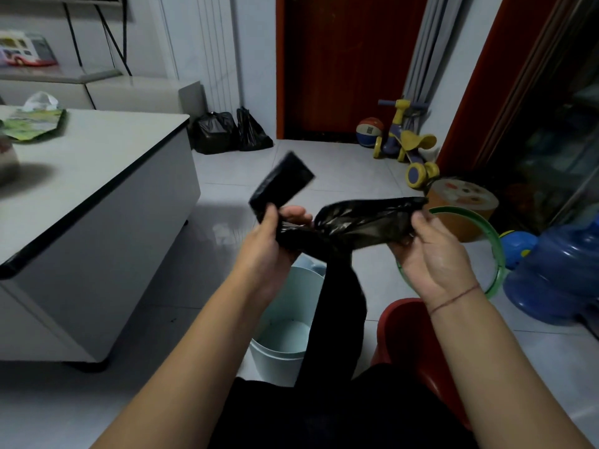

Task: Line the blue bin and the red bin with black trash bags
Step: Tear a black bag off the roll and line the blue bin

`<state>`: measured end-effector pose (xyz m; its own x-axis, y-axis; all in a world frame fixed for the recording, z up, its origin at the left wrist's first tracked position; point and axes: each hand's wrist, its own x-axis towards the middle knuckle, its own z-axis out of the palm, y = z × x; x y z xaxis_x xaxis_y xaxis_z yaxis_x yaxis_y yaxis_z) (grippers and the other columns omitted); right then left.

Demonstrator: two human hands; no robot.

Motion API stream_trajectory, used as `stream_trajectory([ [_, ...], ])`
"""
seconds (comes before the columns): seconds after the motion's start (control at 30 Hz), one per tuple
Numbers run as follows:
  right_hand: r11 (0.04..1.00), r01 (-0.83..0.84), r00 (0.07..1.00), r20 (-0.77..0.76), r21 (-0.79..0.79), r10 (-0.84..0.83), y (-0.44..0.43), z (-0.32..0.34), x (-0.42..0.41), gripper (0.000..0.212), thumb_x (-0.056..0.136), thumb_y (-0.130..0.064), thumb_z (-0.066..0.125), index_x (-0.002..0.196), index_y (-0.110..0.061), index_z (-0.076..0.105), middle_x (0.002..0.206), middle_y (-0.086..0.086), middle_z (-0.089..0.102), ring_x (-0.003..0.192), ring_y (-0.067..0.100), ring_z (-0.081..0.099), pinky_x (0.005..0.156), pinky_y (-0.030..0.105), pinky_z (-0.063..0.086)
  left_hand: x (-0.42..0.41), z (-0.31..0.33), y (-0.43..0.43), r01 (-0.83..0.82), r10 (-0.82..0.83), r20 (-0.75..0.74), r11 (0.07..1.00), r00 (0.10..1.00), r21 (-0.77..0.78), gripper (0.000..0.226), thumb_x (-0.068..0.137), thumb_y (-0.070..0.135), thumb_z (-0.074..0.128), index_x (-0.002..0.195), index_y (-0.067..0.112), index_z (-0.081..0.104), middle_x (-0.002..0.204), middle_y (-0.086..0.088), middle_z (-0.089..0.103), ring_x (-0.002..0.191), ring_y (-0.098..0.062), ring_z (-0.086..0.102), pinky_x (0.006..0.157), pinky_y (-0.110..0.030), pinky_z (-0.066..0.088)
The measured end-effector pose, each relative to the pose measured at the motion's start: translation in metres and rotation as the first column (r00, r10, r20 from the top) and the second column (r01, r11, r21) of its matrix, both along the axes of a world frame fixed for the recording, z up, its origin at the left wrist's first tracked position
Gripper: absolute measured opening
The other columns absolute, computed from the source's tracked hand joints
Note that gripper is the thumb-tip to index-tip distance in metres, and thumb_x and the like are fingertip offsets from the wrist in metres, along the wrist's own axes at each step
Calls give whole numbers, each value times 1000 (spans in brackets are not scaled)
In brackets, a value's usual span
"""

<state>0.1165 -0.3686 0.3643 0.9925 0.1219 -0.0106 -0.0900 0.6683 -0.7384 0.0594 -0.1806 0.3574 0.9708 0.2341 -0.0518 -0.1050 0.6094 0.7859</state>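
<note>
A black trash bag [359, 225] is stretched between my two hands, and its long tail [340, 306] hangs down between the bins. My left hand [275, 234] grips the bag together with a folded black roll of bags [282, 184] that sticks up from the fist. My right hand [431, 251] pinches the bag's other end, palm up. Below my hands, the pale blue bin [282, 335] stands on the floor with its inside bare. The red bin [408, 335] stands to its right, partly hidden by my right forearm.
A white low table [97, 176] with a black edge stands at the left. A green-rimmed ring [492, 241], a cardboard drum [463, 202], a blue water jug [557, 277] and a toy scooter [405, 140] crowd the right. Two filled black bags [227, 131] sit by the far wall.
</note>
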Motion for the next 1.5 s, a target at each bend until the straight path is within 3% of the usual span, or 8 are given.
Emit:
stream_trajectory([
  [0.2, 985, -155, 987, -21, 73, 157, -7, 3, 4, 20, 93, -12, 42, 102, -5, 59, 79, 10, 72, 68, 16, 71, 59, 25, 57, -2, -3, 14, -9, 9, -1, 995, 1000, 101, 54, 100, 44, 23, 88, 9, 62, 81, -7, 71, 79, -19, 67, 81, -33, 52],
  [0.33, 935, -311, 944, 57, -169, 324, -5, 5, 5, 22, 75, -29, 65, 88, -11, 70, 73, 3, 67, 65, 11, 65, 60, 24, 56, 2, 0, 21, 19, -25, 21, 968, 999, 249, 58, 99, 49, 23, 94, 9, 64, 71, -5, 71, 69, -15, 69, 69, -27, 57],
  [0.43, 845, -403, 879, 106, -353, 464, -13, 16, 6, 47, 93, -43, 36, 99, -8, 67, 85, 3, 71, 78, 14, 69, 70, 26, 58, 11, 2, 25, -5, -1, 17, 927, 1000, 374, 58, 98, 51, 24, 93, 11, 66, 63, 0, 64, 55, -10, 60, 55, -22, 48],
  [0.6, 291, -185, 717, 73, -939, 693, -13, 33, 6, 82, 57, -87, 50, 114, -28, 59, 100, -3, 69, 96, 14, 66, 86, 37, 55, 30, 7, 29, -47, 40, 25, 905, 999, 422, 62, 97, 55, 26, 77, 14, 68, 56, 5, 50, 55, -11, 42, 59, -28, 34],
  [0.8, -121, 243, 625, 60, -963, 778, -13, 44, 3, 45, 72, -42, 76, 107, -30, 51, 92, -9, 61, 82, 5, 59, 69, 24, 50, 50, 11, 56, -85, 83, 23, 916, 996, 392, 68, 94, 61, 28, 56, 22, 68, 57, 3, 42, 56, -14, 37, 61, -31, 31],
  [1.2, 239, 158, 526, 286, -958, 801, -22, 58, 10, 35, 84, -10, 49, 56, -23, 65, 82, -8, 46, 79, 10, 52, 82, 20, 43, 54, 8, 81, -198, 199, -13, 977, 980, 83, 55, 99, 49, 27, 56, 15, 31, 57, 1, 34, 51, -13, 41, 62, -27, 51],
  [1.37, -292, 773, 549, 364, -564, 753, -36, 52, 32, 30, 77, -10, 60, 61, -35, 66, 124, -7, 54, 120, 19, 42, 103, 43, 21, 51, 11, 95, -160, 177, -81, 971, 981, 179, 56, 99, 52, 23, 57, 16, 33, 66, -4, 59, 71, -17, 59, 67, -31, 52],
  [1.5, -594, 462, 877, 242, -659, 414, -33, 49, 53, 39, 91, -44, 47, 117, -21, 65, 136, 11, 46, 119, 30, 49, 99, 41, 40, 41, 21, 83, -20, 31, -37, 965, 999, 260, 60, 99, 50, 19, 72, 10, 54, 84, -13, 74, 90, -23, 71, 74, -34, 57],
])
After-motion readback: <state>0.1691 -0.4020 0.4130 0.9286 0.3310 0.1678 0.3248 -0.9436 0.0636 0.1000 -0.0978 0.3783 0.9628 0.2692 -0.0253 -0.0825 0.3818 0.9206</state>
